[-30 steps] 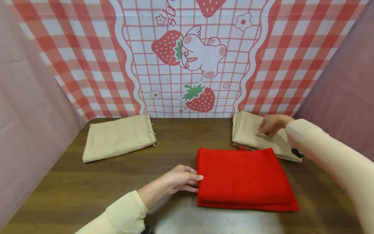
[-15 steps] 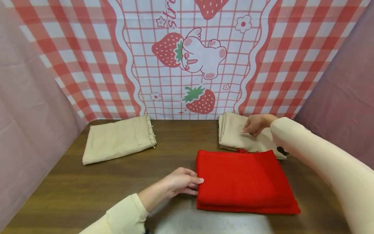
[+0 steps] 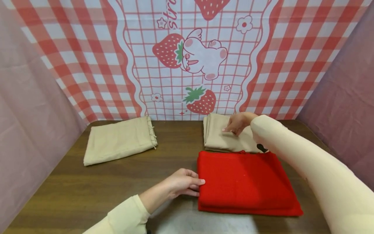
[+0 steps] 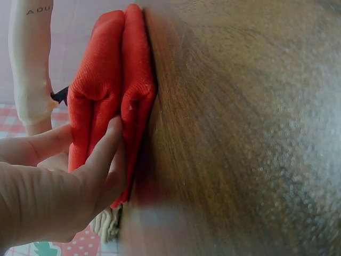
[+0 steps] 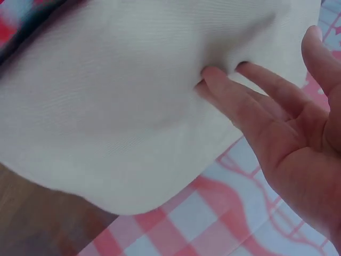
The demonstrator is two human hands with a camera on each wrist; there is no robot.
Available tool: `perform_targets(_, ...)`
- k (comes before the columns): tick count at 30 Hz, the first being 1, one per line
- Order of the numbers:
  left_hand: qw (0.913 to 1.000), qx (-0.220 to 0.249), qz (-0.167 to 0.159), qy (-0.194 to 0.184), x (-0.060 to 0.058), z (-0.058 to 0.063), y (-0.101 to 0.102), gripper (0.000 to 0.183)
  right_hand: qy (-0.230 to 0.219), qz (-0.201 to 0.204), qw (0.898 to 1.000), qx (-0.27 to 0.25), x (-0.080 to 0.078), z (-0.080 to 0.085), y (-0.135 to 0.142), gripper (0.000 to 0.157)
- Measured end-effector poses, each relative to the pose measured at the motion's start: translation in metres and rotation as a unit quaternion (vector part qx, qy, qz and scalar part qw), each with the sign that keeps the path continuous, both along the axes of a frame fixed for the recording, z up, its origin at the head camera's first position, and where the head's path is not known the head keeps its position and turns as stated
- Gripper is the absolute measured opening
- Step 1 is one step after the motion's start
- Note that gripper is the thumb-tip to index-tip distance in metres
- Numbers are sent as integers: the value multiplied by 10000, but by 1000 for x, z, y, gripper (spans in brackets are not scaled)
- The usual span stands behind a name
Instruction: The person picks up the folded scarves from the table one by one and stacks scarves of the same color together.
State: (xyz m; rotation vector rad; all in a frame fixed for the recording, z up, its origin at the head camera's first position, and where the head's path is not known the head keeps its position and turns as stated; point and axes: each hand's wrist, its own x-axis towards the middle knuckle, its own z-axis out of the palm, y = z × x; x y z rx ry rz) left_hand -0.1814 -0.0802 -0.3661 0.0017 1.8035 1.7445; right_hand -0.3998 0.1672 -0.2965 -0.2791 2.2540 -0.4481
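Observation:
In the head view a folded red cloth (image 3: pixel 248 182) lies on the front right of the table. My left hand (image 3: pixel 184 183) is at its left edge, thumb on top and fingers against the folded side. The left wrist view shows those fingertips at the gap between two thick red folds (image 4: pixel 98 85), the upper fold held between thumb and fingers. Behind the red cloth lies a folded beige cloth (image 3: pixel 216 138). My right hand (image 3: pixel 239 123) presses its fingertips down on top of it. In the right wrist view the beige fabric (image 5: pixel 106 117) dimples under fairly straight fingers (image 5: pixel 240 101), with the thumb apart.
A second folded beige cloth (image 3: pixel 119 139) with a fringed right end lies at the back left. Brown wooden table (image 3: pixel 87 191) surface shows between the cloths. A strawberry-print curtain (image 3: pixel 193 65) hangs along the back, with pink drapes (image 3: pixel 342 71) on both sides.
The right beige cloth has slid left along the back of the table under my right hand. My left hand and the red cloth stay in place.

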Motion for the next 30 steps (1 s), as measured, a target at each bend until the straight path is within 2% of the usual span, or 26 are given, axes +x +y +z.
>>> perform_targets(2,10000,0,11,-9,0,0,0,27,6,-44,10000,73,1,1,-9,38)
perform_targets(3,10000,9,18,-14,0,0,-1,27,-18,-100,9999,108,1,1,-14,42)
perform_targets(7,10000,29,40,-34,-1,0,-2,26,-188,-212,9995,152,2,3,-33,76)
perform_targets(9,10000,50,42,-34,-1,-1,-3,26,-319,-316,9990,88,1,2,-41,76)
perform_targets(14,9999,110,33,-68,-1,0,-4,24,-561,-269,9980,-110,1,1,-59,73)
perform_targets(23,9997,166,-3,-150,-3,0,-5,20,-420,-199,9985,-303,2,-1,-97,73)
perform_targets(30,9997,209,52,-138,-9,3,-11,20,-386,-97,9990,-182,6,1,-119,75)
